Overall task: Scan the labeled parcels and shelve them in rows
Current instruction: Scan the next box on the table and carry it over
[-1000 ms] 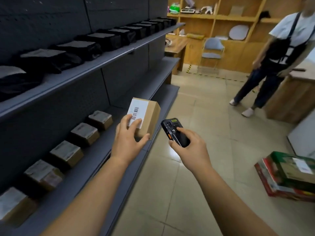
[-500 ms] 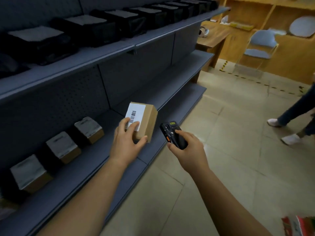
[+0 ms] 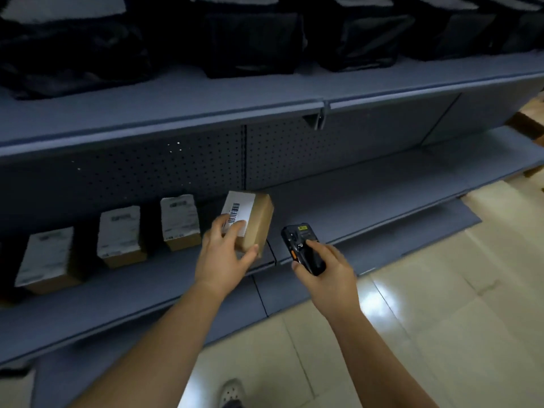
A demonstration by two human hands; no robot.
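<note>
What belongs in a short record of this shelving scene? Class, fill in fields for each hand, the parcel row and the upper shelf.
Left hand: grips a brown cardboard parcel with a white barcode label, tilted, just right of the row.
Right hand: grips a black handheld scanner, beside the parcel but apart from it.
Parcel row: three white-labelled brown boxes standing on the grey metal shelf.
Upper shelf: black bagged packages, side by side.
Held parcel shelved: not yet.
</note>
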